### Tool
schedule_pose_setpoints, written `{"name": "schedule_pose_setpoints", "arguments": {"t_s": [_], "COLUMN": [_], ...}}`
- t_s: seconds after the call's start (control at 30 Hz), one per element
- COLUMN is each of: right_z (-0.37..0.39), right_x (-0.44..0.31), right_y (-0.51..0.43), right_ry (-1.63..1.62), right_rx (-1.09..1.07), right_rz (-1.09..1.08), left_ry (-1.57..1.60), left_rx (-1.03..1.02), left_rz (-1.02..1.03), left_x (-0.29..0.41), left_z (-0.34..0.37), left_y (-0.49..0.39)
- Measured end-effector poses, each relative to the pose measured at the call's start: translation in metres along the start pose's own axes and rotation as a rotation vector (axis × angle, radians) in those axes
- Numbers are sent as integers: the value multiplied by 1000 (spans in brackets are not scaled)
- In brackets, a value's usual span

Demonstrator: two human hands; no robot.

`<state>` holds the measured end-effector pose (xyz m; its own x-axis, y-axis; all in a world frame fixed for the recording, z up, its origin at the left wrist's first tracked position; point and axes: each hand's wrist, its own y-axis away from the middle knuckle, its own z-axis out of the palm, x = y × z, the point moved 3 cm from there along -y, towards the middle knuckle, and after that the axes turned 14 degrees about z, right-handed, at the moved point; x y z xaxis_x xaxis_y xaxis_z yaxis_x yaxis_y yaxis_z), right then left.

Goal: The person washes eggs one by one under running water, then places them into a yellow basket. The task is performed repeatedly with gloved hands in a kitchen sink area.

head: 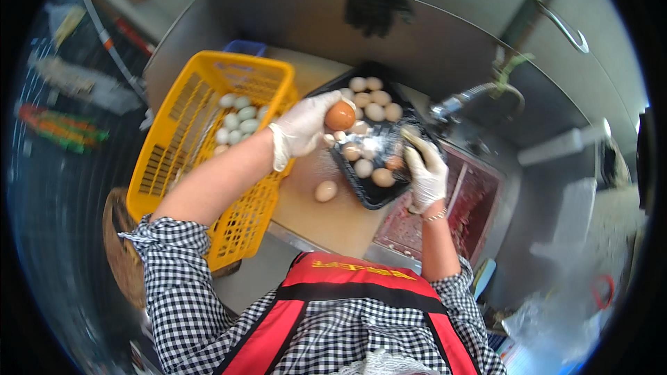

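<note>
My left hand (308, 124), in a thin white glove, grips a brown egg (340, 115) over the left side of a black tray (371, 199). My right hand (427, 171), gloved too, is at the tray's right side, its fingers curled next to a reddish-brown egg (395, 162). Whether it grips that egg or something else cannot be told. Between the hands a shiny, clear, blurred patch (376, 144), perhaps plastic film, covers part of the tray. Several pale and tan eggs (375, 111) lie in the tray. One loose egg (325, 191) rests on the tan board (312, 224).
To the left, a yellow plastic basket (136, 187) holds several pale greenish and white eggs (245, 114). A faucet (449, 107) stands at the right, near a red-stained basin (484, 203). Black gloves (371, 10) hang over the steel back wall (292, 8).
</note>
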<state>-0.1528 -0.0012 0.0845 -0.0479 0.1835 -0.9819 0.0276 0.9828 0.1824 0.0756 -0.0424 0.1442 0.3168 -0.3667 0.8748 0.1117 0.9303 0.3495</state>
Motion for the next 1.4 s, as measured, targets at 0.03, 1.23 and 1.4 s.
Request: {"name": "schedule_pose_setpoints", "arguments": {"t_s": [0.03,1.23,1.4], "right_z": [-4,1,-14], "right_x": [-6,35,23], "right_y": [-2,-46,-38], "right_ry": [111,534,543], "right_rx": [43,215,245], "right_rz": [-145,-31,-15], "left_ry": [26,329,190], "left_rx": [-7,-84,-251], "left_rz": [-5,-200,-106], "left_x": [-21,-155,-141], "left_z": [16,62,74], "left_y": [-17,-77,-78]}}
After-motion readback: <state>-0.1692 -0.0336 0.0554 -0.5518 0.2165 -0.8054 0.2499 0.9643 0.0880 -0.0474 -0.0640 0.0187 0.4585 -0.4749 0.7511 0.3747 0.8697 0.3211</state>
